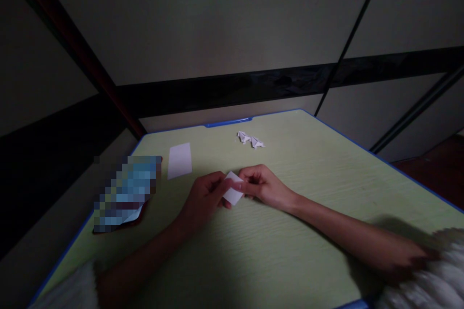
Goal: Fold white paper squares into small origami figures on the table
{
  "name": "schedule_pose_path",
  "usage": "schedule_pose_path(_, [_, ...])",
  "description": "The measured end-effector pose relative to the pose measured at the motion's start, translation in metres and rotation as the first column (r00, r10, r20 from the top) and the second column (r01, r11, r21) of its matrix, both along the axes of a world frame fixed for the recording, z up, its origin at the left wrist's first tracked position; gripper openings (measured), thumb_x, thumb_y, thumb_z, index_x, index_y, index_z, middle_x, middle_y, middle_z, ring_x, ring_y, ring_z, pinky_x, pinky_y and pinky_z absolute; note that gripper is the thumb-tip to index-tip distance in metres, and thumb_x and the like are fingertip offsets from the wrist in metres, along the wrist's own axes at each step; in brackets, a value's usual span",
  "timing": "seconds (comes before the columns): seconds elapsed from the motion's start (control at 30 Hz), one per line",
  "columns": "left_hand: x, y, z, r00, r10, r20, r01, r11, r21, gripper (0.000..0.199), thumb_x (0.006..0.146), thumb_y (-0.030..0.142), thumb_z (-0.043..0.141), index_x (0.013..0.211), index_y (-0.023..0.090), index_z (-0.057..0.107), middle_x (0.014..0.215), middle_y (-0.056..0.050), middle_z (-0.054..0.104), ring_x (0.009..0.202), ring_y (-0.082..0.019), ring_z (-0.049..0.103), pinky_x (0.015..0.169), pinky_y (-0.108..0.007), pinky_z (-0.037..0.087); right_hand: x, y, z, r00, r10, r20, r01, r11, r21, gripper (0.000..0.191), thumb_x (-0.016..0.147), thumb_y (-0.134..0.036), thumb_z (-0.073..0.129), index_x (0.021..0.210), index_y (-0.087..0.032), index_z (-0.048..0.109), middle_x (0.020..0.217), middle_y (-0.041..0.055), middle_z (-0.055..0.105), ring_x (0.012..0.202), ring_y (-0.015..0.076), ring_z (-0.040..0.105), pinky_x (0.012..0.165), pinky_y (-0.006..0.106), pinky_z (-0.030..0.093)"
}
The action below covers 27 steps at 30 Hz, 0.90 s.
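Left hand [206, 192] and right hand [264, 184] meet near the middle of the tabletop [319, 166], 1 small white paper piece [233, 197] between them. Left fingers pinched on its left side, thumb on top; right fingers pinched on its right side, thumb also on top, thumb tips close together. Paper is turned corner-up, diamond-like; number of layers, cannot tell. Beyond the hands, 2 small folded paper figures [256, 142] lie side by side, near each other. Flat white sheet [180, 161] left of them, past left hand. Left of the sheet, near the tabletop's left edge: pixelated flat item [139, 184], bluish, dark red rim. Tabletop is pale yellow-green, blue border. Pale panels [217, 24] with black band [224, 86] behind. Light-coloured sleeves [431, 275] at both forearms. Dim lighting.
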<state>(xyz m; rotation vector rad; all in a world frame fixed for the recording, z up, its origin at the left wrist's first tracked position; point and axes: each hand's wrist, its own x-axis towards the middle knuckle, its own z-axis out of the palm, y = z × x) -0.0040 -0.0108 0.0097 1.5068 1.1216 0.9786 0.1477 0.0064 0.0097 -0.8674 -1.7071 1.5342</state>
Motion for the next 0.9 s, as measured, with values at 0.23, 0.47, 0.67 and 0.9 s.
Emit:
schedule_pose_path(0.23, [-0.0009,0.0006,-0.0003,0.994,0.066,0.083,-0.058,0.994,-0.097,0.027,0.067,0.036,0.055,0.052,0.014,0.049,0.034,0.005,0.047,0.028,-0.005,0.040,0.029,-0.016,0.030,0.0014,0.0010,-0.0024,0.996,0.069,-0.053,-0.067,0.997,0.032,0.041,0.068,-0.047,0.053,0.045,-0.015,0.041,0.039,-0.0077,0.033,0.036,0.0032,0.026,0.037,0.020,0.017])
schedule_pose_path(0.47, [-0.0060,0.0044,-0.0048,0.983,0.141,0.116,-0.125,0.983,-0.132,0.032,0.067,0.038,0.055,0.048,0.014,0.046,0.027,0.008,0.038,0.023,-0.002,0.027,0.026,-0.015,0.017,0.0008,0.0004,0.0014,0.992,0.069,-0.102,-0.073,0.997,-0.032,0.030,0.065,-0.038,0.061,0.054,-0.013,0.049,0.045,-0.0057,0.045,0.039,0.0031,0.034,0.039,0.019,0.023])
schedule_pose_path(0.67, [-0.0060,0.0072,-0.0076,0.984,0.130,0.125,-0.125,0.991,-0.049,0.031,0.067,0.036,0.056,0.048,0.013,0.049,0.038,0.006,0.041,0.036,-0.004,0.034,0.035,-0.016,0.024,0.0005,0.0002,-0.0009,0.985,0.077,-0.153,-0.092,0.992,-0.090,0.021,0.064,-0.028,0.063,0.060,-0.013,0.049,0.053,-0.0041,0.049,0.046,0.0042,0.041,0.046,0.019,0.030])
schedule_pose_path(0.9, [-0.0027,0.0046,-0.0024,0.992,0.124,0.030,-0.122,0.989,-0.079,0.029,0.064,0.034,0.056,0.046,0.013,0.048,0.036,0.007,0.037,0.034,-0.004,0.030,0.035,-0.017,0.018,0.0012,0.0013,-0.0059,0.954,-0.015,-0.300,0.056,0.990,0.128,0.019,0.066,-0.011,0.060,0.080,-0.015,0.048,0.068,-0.0014,0.051,0.061,0.0074,0.046,0.057,0.022,0.037])
